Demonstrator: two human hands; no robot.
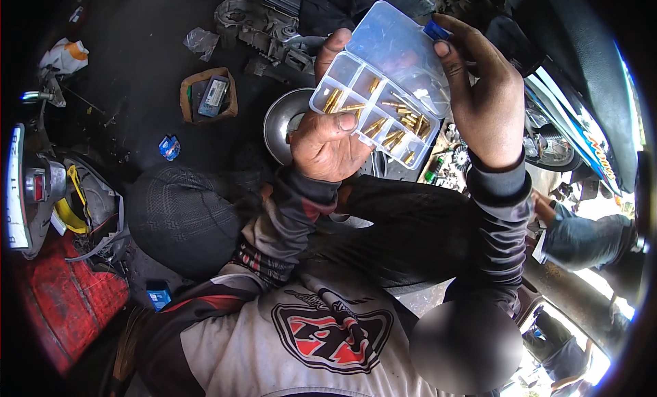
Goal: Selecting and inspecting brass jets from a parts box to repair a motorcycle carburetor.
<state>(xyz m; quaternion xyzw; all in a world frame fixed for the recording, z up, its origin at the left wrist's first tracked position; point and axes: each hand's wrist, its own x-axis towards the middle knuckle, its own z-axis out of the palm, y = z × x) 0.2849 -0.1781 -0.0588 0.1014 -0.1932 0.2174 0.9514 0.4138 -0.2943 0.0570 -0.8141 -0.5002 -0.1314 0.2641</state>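
Observation:
My left hand (328, 144) holds a clear plastic compartment box (369, 110) from below, thumb on its lower front edge and fingertips showing behind its upper left. Small brass-coloured threaded or pin-like pieces (393, 138) lie in several compartments; some compartments hold none. The hinged lid (383, 34) stands open above the box. My right hand (486, 96) is closed at the lid's upper right, thumb and index finger at its edge around a small blue piece (436, 30). Beneath the box, a round metal bowl (277, 130) is partly hidden.
A cardboard box (188, 103) holds packages. Metal engine parts (236, 17) lie behind. A red box (65, 294) and yellow-black part (75, 199) are left. A motorcycle (595, 103) stands right, near another person's leg (592, 240). My dark-clad legs (404, 226) are below.

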